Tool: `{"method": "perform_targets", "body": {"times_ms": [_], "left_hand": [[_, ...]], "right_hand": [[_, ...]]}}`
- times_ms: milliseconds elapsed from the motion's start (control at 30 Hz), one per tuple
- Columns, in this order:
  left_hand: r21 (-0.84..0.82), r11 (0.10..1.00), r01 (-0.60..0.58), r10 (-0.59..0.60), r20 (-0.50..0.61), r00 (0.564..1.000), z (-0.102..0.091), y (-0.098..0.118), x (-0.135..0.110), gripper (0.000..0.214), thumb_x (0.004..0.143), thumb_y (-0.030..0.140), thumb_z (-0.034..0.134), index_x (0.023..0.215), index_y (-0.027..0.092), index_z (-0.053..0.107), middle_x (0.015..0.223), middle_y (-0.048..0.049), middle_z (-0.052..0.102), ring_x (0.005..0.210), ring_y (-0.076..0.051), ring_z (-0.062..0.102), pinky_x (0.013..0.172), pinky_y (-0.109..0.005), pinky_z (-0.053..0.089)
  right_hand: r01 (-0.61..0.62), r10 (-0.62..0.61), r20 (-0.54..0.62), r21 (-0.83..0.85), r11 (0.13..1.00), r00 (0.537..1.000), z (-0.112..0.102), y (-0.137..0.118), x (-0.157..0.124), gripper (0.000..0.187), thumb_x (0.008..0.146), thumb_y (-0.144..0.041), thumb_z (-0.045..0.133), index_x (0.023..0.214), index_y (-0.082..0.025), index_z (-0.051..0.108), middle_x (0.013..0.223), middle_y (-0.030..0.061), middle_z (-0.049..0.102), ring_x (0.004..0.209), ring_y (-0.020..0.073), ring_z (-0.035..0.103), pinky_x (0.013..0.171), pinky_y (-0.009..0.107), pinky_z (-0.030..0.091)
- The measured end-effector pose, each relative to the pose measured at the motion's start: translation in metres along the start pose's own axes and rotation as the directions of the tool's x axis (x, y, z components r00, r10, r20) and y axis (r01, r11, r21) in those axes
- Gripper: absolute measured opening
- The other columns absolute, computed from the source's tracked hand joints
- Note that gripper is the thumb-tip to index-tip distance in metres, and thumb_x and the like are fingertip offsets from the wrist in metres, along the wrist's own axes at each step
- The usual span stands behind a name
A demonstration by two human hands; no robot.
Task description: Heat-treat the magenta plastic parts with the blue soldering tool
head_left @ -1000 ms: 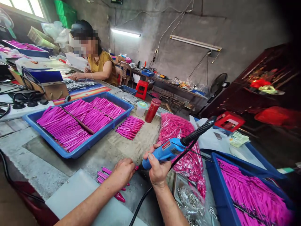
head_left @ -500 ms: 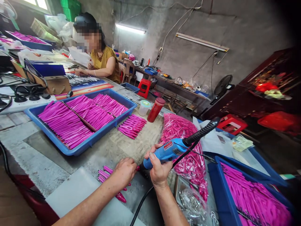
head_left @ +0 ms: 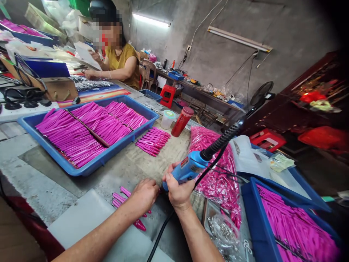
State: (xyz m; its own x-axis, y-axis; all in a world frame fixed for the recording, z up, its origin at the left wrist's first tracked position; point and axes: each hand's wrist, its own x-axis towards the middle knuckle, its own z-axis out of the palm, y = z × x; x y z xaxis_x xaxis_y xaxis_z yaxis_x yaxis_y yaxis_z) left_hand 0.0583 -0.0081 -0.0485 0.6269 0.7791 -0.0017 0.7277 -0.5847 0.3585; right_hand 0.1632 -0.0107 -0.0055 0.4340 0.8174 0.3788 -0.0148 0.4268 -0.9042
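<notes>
My right hand (head_left: pixel 180 190) wraps round a blue corded electric screwdriver (head_left: pixel 188 167), its tip pointing down and left. At that tip, my left hand (head_left: pixel 146 195) has its fingers closed on a small pink piece, mostly hidden by the fingers. Under and beside my left wrist lie several slim pink pieces (head_left: pixel 120 200) with glossy ends. Farther back on the table is a neat row of similar pink pieces (head_left: pixel 153 141). The screwdriver's black cable (head_left: pixel 163 229) runs down past my right wrist.
A blue tray (head_left: pixel 89 171) of pink strips stands left, another blue bin (head_left: pixel 248 207) right. A clear bag of pink parts (head_left: pixel 215 171) lies behind the screwdriver, near a red bottle (head_left: pixel 182 122) and a lidded tub (head_left: pixel 167 119). A co-worker (head_left: pixel 122 65) sits across the table.
The screwdriver and my right hand have shifted slightly left, and the tool's back end is tilted higher. My left hand stays at its tip. The co-worker has raised a white sheet.
</notes>
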Motion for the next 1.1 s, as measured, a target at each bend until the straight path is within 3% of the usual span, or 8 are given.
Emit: {"method": "perform_targets", "body": {"times_ms": [367, 533, 767, 1100], "left_hand": [[-0.002, 1.000, -0.006, 0.006, -0.021, 1.000, 0.002, -0.002, -0.001, 0.024, 0.088, 0.016, 0.041, 0.079, 0.015, 0.063, 0.081, -0.0063, 0.062, 0.080, -0.021, 0.057, 0.074, -0.029, 0.044], [-0.017, 1.000, -0.010, 0.010, -0.006, 1.000, -0.010, 0.001, -0.005, 0.019, 0.087, 0.015, 0.044, 0.076, 0.015, 0.061, 0.080, -0.0054, 0.060, 0.078, -0.019, 0.057, 0.070, -0.027, 0.043], [-0.079, 0.996, 0.037, -0.047, -0.128, 0.991, -0.025, -0.003, -0.006, 0.021, 0.088, 0.017, 0.043, 0.074, 0.016, 0.058, 0.076, -0.0047, 0.057, 0.075, -0.017, 0.055, 0.068, -0.025, 0.041], [0.062, 0.998, 0.010, -0.009, -0.009, 1.000, -0.023, 0.008, 0.003, 0.020, 0.086, 0.014, 0.043, 0.078, 0.015, 0.061, 0.080, -0.0066, 0.061, 0.079, -0.020, 0.056, 0.071, -0.028, 0.041]], "right_hand": [[-0.008, 0.003, 0.071, 0.066, 0.998, 0.998, 0.000, -0.008, 0.000, 0.028, 0.062, -0.024, 0.065, 0.084, -0.019, 0.048, 0.059, -0.0051, 0.054, 0.046, 0.0106, 0.050, 0.046, 0.025, 0.043], [0.043, -0.042, -0.004, 0.129, 0.991, 0.999, -0.013, -0.027, -0.004, 0.027, 0.066, -0.022, 0.065, 0.088, -0.019, 0.049, 0.063, -0.0050, 0.055, 0.049, 0.0102, 0.053, 0.049, 0.024, 0.044], [0.070, -0.052, -0.108, 0.167, 0.984, 0.993, -0.034, -0.036, -0.007, 0.028, 0.069, -0.026, 0.066, 0.090, -0.019, 0.051, 0.067, -0.0033, 0.056, 0.051, 0.0116, 0.054, 0.050, 0.026, 0.045], [0.047, -0.023, -0.125, 0.197, 0.979, 0.992, -0.045, -0.030, -0.012, 0.029, 0.069, -0.029, 0.067, 0.091, -0.019, 0.051, 0.067, -0.0029, 0.056, 0.051, 0.0126, 0.055, 0.051, 0.026, 0.045]]}}
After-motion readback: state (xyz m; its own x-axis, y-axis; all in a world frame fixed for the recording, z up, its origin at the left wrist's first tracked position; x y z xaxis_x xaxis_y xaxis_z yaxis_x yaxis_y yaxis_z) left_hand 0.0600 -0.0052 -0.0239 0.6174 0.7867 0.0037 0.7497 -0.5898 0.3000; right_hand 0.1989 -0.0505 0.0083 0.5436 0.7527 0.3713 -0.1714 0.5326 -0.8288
